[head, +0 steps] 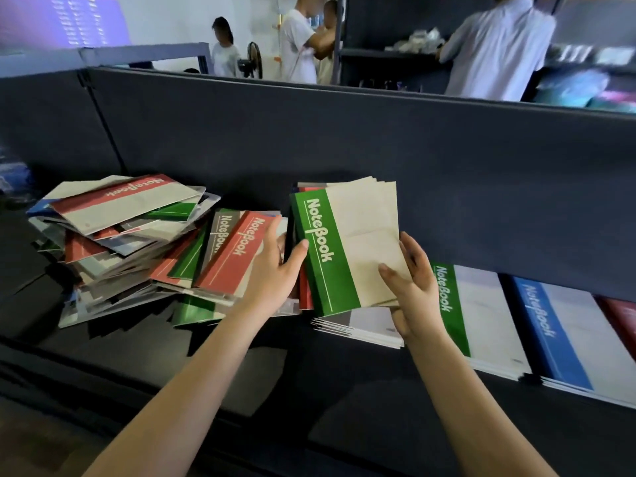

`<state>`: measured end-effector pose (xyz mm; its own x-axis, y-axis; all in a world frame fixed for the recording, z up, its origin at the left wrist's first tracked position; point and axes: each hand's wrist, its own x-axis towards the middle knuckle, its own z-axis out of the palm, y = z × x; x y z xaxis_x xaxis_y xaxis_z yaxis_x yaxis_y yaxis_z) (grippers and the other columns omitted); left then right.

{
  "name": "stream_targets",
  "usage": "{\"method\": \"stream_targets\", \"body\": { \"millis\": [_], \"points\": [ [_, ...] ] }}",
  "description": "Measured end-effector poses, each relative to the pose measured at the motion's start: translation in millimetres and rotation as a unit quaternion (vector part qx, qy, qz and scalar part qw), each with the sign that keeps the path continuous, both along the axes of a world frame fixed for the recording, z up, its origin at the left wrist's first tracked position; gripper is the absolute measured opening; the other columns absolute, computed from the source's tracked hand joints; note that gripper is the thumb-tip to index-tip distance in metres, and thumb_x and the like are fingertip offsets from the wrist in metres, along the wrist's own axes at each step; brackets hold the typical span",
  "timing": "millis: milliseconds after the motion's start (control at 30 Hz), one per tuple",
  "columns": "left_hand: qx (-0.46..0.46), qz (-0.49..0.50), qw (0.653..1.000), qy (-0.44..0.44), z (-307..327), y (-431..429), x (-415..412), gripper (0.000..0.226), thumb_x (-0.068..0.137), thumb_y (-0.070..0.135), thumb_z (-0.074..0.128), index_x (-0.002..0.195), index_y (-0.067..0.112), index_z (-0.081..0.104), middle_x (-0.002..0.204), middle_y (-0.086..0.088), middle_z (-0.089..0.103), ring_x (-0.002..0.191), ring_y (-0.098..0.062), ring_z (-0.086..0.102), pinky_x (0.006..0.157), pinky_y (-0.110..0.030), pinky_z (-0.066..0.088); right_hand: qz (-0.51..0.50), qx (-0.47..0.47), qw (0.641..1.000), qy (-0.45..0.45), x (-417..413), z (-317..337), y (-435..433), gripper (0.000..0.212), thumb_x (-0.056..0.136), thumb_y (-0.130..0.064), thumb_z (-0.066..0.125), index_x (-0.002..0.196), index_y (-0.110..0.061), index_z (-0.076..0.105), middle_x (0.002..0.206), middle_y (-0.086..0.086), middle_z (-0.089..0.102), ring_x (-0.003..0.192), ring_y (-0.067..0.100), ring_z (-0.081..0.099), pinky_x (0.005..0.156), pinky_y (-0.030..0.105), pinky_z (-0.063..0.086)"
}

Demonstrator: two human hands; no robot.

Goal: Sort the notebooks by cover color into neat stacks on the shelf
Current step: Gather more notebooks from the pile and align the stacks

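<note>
You have a green-banded, beige paper notebook (330, 256), the top of a thin bundle, raised above the dark shelf (275, 373) near its middle. Your left hand (275, 277) grips its left edge, thumb on the green band. Your right hand (418, 287) pinches its right edge, thumb on the beige cover. Under it lies a flat grey-banded stack (364, 325). To the right sit a green-banded stack (481, 315), a blue-banded stack (564, 339) and a red stack (623, 315). To the left sprawls a jumbled pile of mixed notebooks (120, 235).
</note>
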<state>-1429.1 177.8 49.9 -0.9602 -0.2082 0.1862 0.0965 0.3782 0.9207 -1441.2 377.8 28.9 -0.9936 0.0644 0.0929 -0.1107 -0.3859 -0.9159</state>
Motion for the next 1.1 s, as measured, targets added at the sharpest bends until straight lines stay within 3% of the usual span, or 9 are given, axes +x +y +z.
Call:
{"method": "stream_targets", "body": {
  "millis": [67, 167, 367, 533, 667, 733, 833, 1000, 1100],
  "points": [
    [0.119, -0.01, 0.993, -0.006, -2, 17, -4, 0.071, 0.089, 0.043, 0.059, 0.148, 0.035, 0.02, 0.148, 0.0, 0.042, 0.134, -0.011, 0.042, 0.108, -0.031, 0.036, -0.018, -0.007, 1.0, 0.015, 3, 2, 15, 0.054, 0.086, 0.006, 0.06, 0.13, -0.024, 0.05, 0.122, -0.011, 0.061, 0.108, 0.011, 0.063, 0.08, 0.027, 0.056],
    [0.221, -0.044, 0.974, -0.003, -4, 42, -6, 0.067, 0.092, 0.011, 0.061, 0.147, 0.029, 0.025, 0.131, 0.015, 0.048, 0.111, 0.018, 0.05, 0.09, -0.012, 0.045, -0.053, -0.007, 0.998, 0.024, 8, 0, 37, 0.051, 0.087, 0.001, 0.061, 0.127, -0.028, 0.052, 0.117, -0.016, 0.066, 0.113, 0.011, 0.061, 0.09, 0.032, 0.052],
    [0.223, -0.091, 0.971, 0.01, -19, 83, -2, 0.059, 0.09, 0.005, 0.061, 0.132, 0.04, 0.04, 0.131, 0.018, 0.051, 0.124, -0.004, 0.049, 0.101, -0.027, 0.044, -0.103, 0.094, 0.99, 0.012, 27, -9, 72, 0.037, 0.091, -0.012, 0.06, 0.123, -0.028, 0.053, 0.111, -0.011, 0.068, 0.107, 0.008, 0.064, 0.096, 0.038, 0.051],
    [0.235, -0.132, 0.963, 0.019, -24, 118, -1, 0.056, 0.093, 0.005, 0.056, 0.125, 0.047, 0.039, 0.129, 0.026, 0.045, 0.11, 0.016, 0.051, 0.093, -0.016, 0.048, -0.155, 0.256, 0.954, 0.011, 38, -18, 102, 0.009, 0.094, -0.027, 0.057, 0.099, -0.033, 0.052, 0.094, -0.01, 0.066, 0.088, 0.006, 0.065, 0.082, 0.036, 0.056],
    [0.205, -0.141, 0.968, 0.01, -31, 138, -1, 0.056, 0.087, 0.027, 0.067, 0.124, 0.06, 0.042, 0.15, 0.01, 0.036, 0.137, -0.012, 0.038, 0.111, -0.048, 0.036, -0.179, 0.279, 0.943, -0.005, 46, -22, 124, 0.025, 0.094, -0.03, 0.056, 0.117, -0.021, 0.049, 0.1, -0.01, 0.062, 0.095, 0.012, 0.063, 0.078, 0.026, 0.055],
    [0.221, -0.14, 0.965, 0.009, -34, 149, -2, 0.055, 0.09, 0.019, 0.064, 0.126, 0.055, 0.042, 0.149, 0.01, 0.037, 0.133, -0.012, 0.043, 0.107, -0.042, 0.042, -0.198, 0.29, 0.936, -0.019, 47, -22, 133, 0.039, 0.094, -0.032, 0.055, 0.129, -0.017, 0.046, 0.109, -0.009, 0.061, 0.099, 0.012, 0.061, 0.082, 0.028, 0.053],
    [0.257, -0.136, 0.957, 0.007, -36, 160, 0, 0.055, 0.093, 0.01, 0.057, 0.134, 0.039, 0.037, 0.133, 0.015, 0.044, 0.109, 0.002, 0.054, 0.079, -0.017, 0.054, -0.245, 0.296, 0.923, -0.034, 49, -18, 150, 0.04, 0.097, -0.026, 0.053, 0.134, -0.017, 0.043, 0.099, -0.015, 0.058, 0.087, 0.006, 0.059, 0.077, 0.03, 0.052],
    [0.225, -0.1, 0.969, 0.005, -44, 144, 3, 0.069, 0.09, 0.018, 0.061, 0.145, 0.042, 0.026, 0.148, 0.018, 0.029, 0.128, -0.003, 0.038, 0.09, -0.025, 0.045, -0.282, 0.306, 0.907, -0.062, 52, -18, 182, 0.041, 0.098, -0.018, 0.053, 0.137, -0.014, 0.043, 0.099, -0.01, 0.055, 0.08, 0.0, 0.054, 0.061, 0.007, 0.041],
    [0.201, -0.079, 0.976, 0.014, -47, 129, 10, 0.069, 0.087, 0.022, 0.062, 0.144, 0.042, 0.028, 0.153, 0.015, 0.027, 0.136, -0.007, 0.034, 0.101, -0.035, 0.042, -0.278, 0.332, 0.897, -0.086, 53, -27, 188, 0.044, 0.098, -0.016, 0.051, 0.14, -0.013, 0.041, 0.105, -0.002, 0.056, 0.074, 0.002, 0.051, 0.052, 0.006, 0.041]
  ]
}}
